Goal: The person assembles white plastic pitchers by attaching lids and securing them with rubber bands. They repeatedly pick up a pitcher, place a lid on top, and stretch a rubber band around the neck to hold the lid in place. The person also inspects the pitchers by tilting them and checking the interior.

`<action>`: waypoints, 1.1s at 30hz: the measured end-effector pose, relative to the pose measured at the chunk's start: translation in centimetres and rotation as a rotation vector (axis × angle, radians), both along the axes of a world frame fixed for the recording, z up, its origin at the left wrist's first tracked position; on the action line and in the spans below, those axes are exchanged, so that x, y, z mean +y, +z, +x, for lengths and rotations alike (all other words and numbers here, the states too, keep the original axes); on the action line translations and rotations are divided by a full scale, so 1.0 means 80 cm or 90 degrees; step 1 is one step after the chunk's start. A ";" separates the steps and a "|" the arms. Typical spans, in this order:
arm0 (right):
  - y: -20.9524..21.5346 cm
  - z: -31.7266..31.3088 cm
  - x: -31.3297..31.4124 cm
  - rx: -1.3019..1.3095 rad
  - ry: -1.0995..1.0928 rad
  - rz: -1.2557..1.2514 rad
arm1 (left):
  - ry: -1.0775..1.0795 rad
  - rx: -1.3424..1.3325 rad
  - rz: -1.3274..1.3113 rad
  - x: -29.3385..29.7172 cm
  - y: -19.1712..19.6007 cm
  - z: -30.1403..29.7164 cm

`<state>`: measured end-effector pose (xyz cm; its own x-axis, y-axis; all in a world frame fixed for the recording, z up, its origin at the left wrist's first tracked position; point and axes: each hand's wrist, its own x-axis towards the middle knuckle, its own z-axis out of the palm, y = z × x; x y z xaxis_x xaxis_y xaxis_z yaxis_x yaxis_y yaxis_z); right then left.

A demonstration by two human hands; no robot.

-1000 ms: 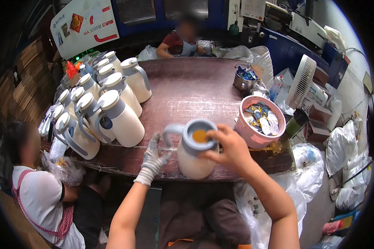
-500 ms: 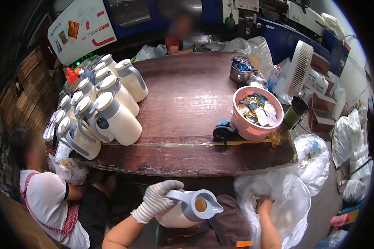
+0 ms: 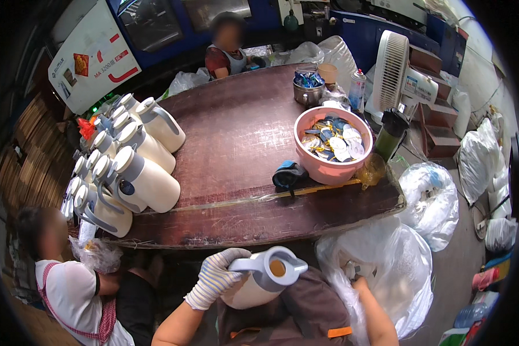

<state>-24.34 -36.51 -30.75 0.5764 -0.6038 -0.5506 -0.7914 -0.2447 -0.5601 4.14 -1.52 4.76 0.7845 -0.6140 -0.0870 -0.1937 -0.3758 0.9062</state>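
Note:
My left hand, in a striped knit glove, is closed around the grey handle of a cream vacuum jug. The jug tilts over my lap, its grey spout pointing right. It has no lid, so its amber-looking mouth shows. My bare right hand reaches into a big clear plastic bag at the right, beside small whitish pieces. Its fingers are hidden there, and I cannot make out whether they hold anything. On the table's left stand several lidded cream jugs with grey handles.
The dark red table carries a pink tub of tags, a black-and-blue tape roll, a metal pot and a green bottle. A fan stands at right. One person sits at my left, another across the table.
The view has turned, so the table and its things sit further left. My right hand has shifted within the bag, and whitish pieces now show beside it. My left hand keeps hold of the jug.

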 end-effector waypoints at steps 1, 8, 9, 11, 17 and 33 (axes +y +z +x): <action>0.012 0.002 0.004 -0.044 -0.021 0.028 | 0.017 0.032 -0.035 0.002 0.002 0.001; 0.255 0.051 0.030 -0.399 -0.148 0.364 | 0.006 0.040 -0.008 0.014 -0.017 -0.005; 0.295 0.061 0.045 -0.408 -0.089 0.330 | 0.002 0.044 -0.003 0.009 -0.015 -0.010; 0.341 0.092 0.083 -0.467 0.060 0.174 | -0.016 0.066 0.012 0.003 -0.018 -0.017; 0.410 0.148 0.155 -0.487 0.477 -0.292 | -0.014 0.108 0.061 0.001 0.002 -0.038; 0.413 0.208 0.183 -0.616 0.584 -0.238 | -0.086 0.143 0.004 0.032 -0.036 -0.007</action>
<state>-7.73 -21.84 2.29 0.8996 0.1737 0.4008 0.3945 -0.7170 -0.5747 3.60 1.02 1.89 0.6553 -0.7112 -0.2546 -0.0364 -0.3663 0.9298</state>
